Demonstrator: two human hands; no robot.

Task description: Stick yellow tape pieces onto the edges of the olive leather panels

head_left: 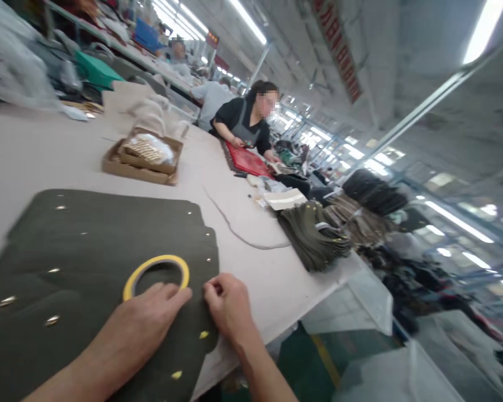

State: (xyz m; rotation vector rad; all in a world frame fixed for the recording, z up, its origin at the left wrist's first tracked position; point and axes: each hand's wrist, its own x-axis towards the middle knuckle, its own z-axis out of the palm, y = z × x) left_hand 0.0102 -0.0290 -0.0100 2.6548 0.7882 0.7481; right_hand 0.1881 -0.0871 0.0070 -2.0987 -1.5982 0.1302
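A dark olive panel [121, 229] lies flat on the table in front of me, with several shiny metal fittings on it and two small yellow pieces near its right edge. My left hand [155, 307] is closed round the near side of a roll of yellow tape [184, 268], held over the panel. Just to the right, at the panel's edge, is my right hand [226, 301], its thumb and forefinger pinched together. Whatever that pinch holds, if anything, is too small to make out.
A cardboard box [140, 173] with gold-coloured parts in a clear bag sits farther back. Stacked olive pieces [312, 237] lie at the table's right edge, beside a thin cord [251, 243]. Across the table a person [245, 123] handles a red piece [249, 162]. White bins [347, 304] stand below.
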